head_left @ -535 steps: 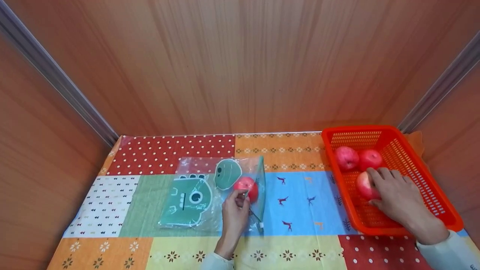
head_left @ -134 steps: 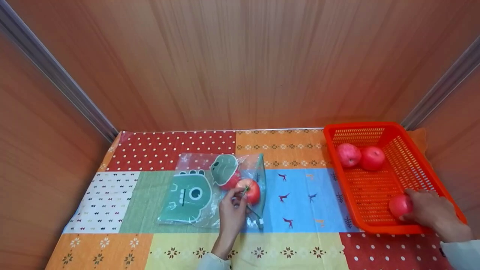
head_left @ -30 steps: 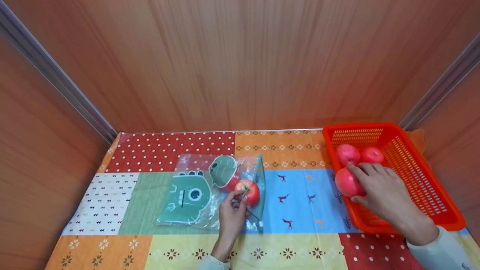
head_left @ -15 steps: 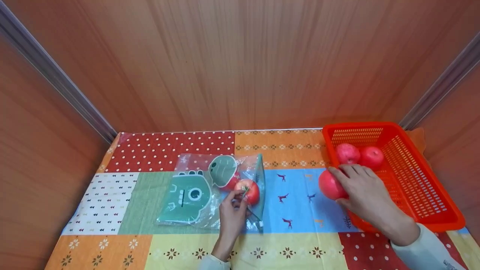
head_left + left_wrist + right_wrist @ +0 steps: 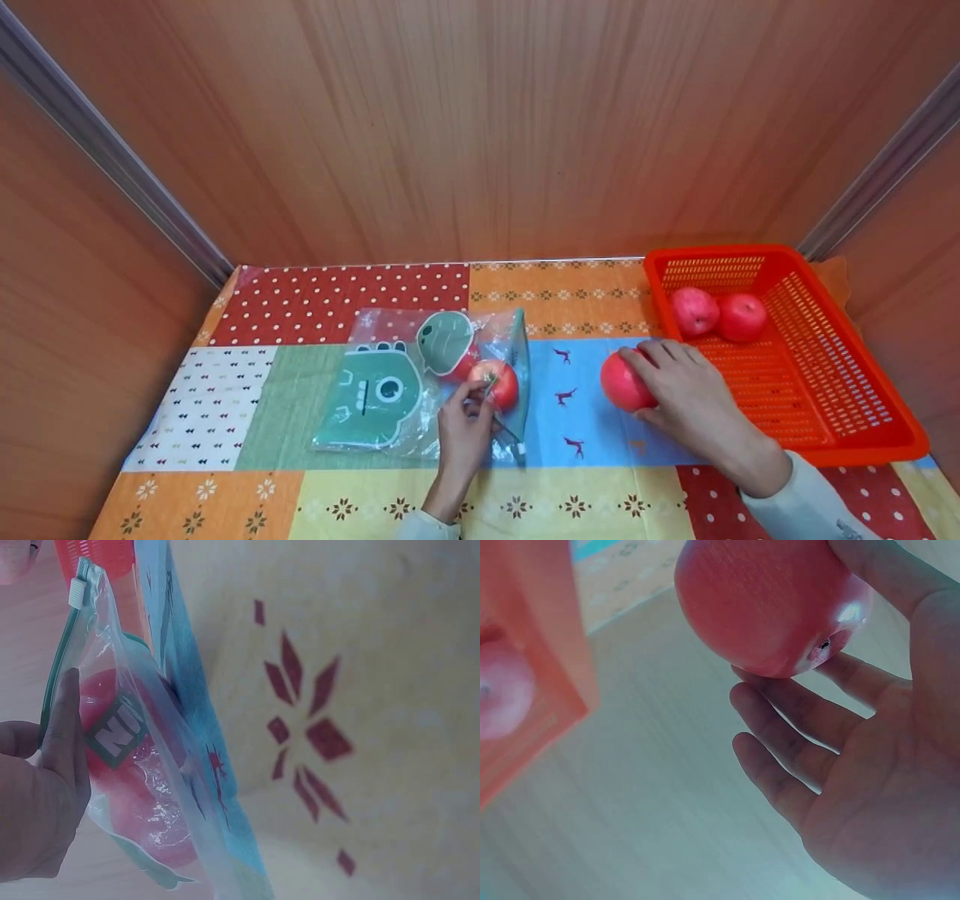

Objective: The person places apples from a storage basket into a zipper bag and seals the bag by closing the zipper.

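Pinched in my left hand (image 5: 463, 427) is the green zip edge of a clear bag (image 5: 375, 409) printed with a green cartoon monster. Two red apples lie inside; the nearer apple (image 5: 505, 388) is by the opening, the other partly behind the print. The left wrist view has the bag's white slider (image 5: 77, 594) above my fingers. My right hand (image 5: 694, 401) holds another red apple (image 5: 624, 381) over the blue cloth, between bag and basket. In the right wrist view, thumb and fingers are around this apple (image 5: 765, 604).
At the right stands an orange-red plastic basket (image 5: 825, 454). Two apples (image 5: 694, 310) sit side by side in its far left corner. A patchwork cloth (image 5: 390, 506) covers the table, and wood-grain panels (image 5: 480, 135) rise behind and on both sides.
My right hand has carried an apple out of the basket, over its left rim and leftward toward the bag. Since the oldest frame, a second apple has come into the bag. My left hand keeps its pinch.
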`<state>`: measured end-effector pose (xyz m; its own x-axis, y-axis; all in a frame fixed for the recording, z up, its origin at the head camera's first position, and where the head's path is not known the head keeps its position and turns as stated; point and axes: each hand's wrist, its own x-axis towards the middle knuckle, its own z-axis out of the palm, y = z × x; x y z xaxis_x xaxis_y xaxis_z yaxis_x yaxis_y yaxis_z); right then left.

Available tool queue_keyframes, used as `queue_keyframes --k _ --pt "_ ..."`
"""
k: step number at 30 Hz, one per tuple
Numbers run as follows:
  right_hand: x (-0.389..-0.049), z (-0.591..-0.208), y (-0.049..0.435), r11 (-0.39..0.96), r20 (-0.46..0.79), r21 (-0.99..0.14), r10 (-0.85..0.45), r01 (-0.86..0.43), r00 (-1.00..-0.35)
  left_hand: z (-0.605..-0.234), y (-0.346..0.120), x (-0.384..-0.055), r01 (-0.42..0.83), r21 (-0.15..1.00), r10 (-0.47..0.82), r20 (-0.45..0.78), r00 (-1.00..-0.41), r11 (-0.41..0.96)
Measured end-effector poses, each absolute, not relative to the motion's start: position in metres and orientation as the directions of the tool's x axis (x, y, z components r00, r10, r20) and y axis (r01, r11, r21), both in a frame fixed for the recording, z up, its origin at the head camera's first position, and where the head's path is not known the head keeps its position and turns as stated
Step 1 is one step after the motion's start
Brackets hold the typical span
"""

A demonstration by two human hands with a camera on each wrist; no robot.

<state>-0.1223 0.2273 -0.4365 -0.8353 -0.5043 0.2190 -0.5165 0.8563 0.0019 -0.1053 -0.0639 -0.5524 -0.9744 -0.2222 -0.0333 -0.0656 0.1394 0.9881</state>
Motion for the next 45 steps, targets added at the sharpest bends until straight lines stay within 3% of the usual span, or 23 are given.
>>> queue_keyframes --k 14,31,45 --pt "-0.122 -0.453 0.202 0.840 0.252 -0.011 -0.523 -0.543 -0.814 -0.553 -0.064 -0.106 -0.067 0.987 -0.238 -0.031 -0.971 0.143" --pt "-0.129 -0.467 0.175 0.859 0.115 -0.153 -0.476 -0.489 -0.872 -0.553 -0.064 -0.105 -0.071 0.987 -0.233 -0.036 -0.972 0.146" --pt "-0.132 -0.483 0.159 0.831 0.158 -0.193 -0.498 -0.522 -0.852 -0.553 -0.063 -0.106 -0.067 0.984 -0.243 -0.026 -0.970 0.165"
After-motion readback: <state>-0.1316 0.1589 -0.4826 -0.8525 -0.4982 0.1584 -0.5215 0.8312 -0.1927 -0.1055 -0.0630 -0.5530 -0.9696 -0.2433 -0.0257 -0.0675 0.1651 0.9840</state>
